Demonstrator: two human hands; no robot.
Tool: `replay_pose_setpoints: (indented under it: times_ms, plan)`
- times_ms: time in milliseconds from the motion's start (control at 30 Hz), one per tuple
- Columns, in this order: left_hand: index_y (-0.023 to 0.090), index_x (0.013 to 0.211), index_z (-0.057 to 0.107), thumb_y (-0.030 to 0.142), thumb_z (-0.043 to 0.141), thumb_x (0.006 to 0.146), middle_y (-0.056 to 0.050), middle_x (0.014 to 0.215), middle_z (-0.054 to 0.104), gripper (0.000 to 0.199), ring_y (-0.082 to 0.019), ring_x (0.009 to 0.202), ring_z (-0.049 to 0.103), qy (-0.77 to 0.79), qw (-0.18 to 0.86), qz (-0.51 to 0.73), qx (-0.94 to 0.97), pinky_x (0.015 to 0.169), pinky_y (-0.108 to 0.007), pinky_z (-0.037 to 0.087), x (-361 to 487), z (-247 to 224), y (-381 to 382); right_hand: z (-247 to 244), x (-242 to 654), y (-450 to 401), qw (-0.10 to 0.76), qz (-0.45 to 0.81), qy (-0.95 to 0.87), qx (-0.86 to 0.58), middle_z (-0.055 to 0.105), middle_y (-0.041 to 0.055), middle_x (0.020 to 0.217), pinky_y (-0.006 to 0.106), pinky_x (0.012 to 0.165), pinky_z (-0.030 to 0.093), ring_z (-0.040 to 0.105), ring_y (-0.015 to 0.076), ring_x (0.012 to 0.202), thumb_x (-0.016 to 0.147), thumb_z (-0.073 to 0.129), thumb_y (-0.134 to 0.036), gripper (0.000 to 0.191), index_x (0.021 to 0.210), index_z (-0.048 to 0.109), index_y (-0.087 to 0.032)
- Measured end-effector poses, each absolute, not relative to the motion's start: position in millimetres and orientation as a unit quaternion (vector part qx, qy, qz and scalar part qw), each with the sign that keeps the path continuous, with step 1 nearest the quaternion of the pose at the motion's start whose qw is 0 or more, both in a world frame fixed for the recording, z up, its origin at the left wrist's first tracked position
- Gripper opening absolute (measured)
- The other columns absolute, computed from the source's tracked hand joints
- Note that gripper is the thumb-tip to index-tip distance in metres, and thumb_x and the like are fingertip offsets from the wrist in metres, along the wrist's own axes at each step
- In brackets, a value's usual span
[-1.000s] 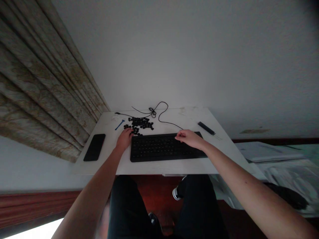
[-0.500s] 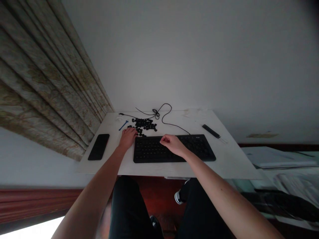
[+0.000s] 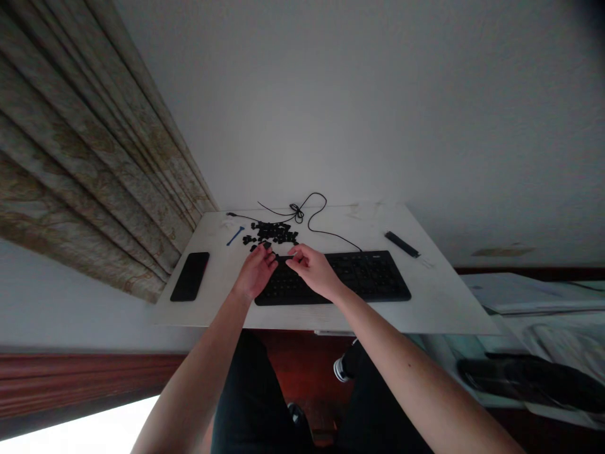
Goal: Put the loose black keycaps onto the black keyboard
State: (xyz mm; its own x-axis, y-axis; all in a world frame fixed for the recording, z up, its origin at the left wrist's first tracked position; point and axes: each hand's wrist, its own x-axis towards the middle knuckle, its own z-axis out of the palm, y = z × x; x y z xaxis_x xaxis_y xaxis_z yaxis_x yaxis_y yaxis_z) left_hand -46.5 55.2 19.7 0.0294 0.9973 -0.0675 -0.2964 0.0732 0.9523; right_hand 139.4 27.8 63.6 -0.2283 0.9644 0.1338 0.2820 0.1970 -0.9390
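Note:
A black keyboard (image 3: pixel 368 276) lies on the white table, partly under my hands. Behind its left part is a heap of small black keycaps (image 3: pixel 276 232). My left hand (image 3: pixel 258 268), palm turned up, has its fingers closed on a black keycap (image 3: pixel 267 244) at the keyboard's left end. Just to its right, my right hand (image 3: pixel 309 268) hovers over the keyboard with thumb and forefinger close together; whatever may be between them is too small to name.
A black phone (image 3: pixel 190 276) lies at the table's left, with a blue tool (image 3: pixel 235 236) beyond it. A black cable (image 3: pixel 326 232) curls behind the keyboard. At the right rests a dark narrow strip (image 3: pixel 401 244). A patterned curtain (image 3: pixel 94 139) hangs at the left.
My left hand has moved right from beside the keycaps and turned palm up, with a keycap now visible in it. My right hand has shifted slightly left, towards it.

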Motion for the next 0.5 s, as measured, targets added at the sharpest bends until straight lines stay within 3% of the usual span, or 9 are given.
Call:
replay_pose_setpoints:
  times_ms: [100,233,367,500]
  plan:
    - [0.021,0.092,0.063,0.047,0.058,0.09,-0.005,0.094,0.064,0.027,-0.013,0.078,0.059,0.382,0.661,0.53,0.369,0.075,-0.03,0.052,-30,26,32,77,138,19,0.422,0.44,-0.66,-0.438,0.063,-0.0006,0.084,0.026,0.056,0.045,0.053,0.0114,0.058,0.083,0.064,-0.035,0.032,0.114,0.061,-0.026]
    - [0.021,0.095,0.066,0.044,0.061,0.089,-0.006,0.099,0.065,0.024,-0.016,0.086,0.061,0.348,0.708,0.51,0.343,0.079,-0.032,0.052,-15,31,13,85,140,11,0.422,0.469,-0.662,-0.405,0.064,-0.0003,0.089,0.028,0.063,0.05,0.06,0.0128,0.065,0.083,0.066,-0.032,0.039,0.121,0.061,-0.029]
    - [0.022,0.1,0.065,0.041,0.064,0.087,-0.006,0.099,0.065,0.023,-0.016,0.089,0.062,0.319,0.731,0.502,0.333,0.081,-0.03,0.05,-5,33,4,79,142,9,0.421,0.452,-0.664,-0.421,0.066,0.0011,0.087,0.03,0.067,0.051,0.061,0.0142,0.068,0.083,0.065,-0.031,0.029,0.112,0.068,-0.027]
    - [0.02,0.098,0.065,0.044,0.064,0.086,-0.002,0.081,0.061,0.027,-0.011,0.07,0.055,0.362,0.674,0.504,0.4,0.069,-0.026,0.047,0,32,4,69,147,10,0.422,0.489,-0.631,-0.429,0.068,0.0026,0.08,0.028,0.06,0.05,0.06,0.0148,0.065,0.085,0.063,-0.037,0.023,0.1,0.072,-0.022]
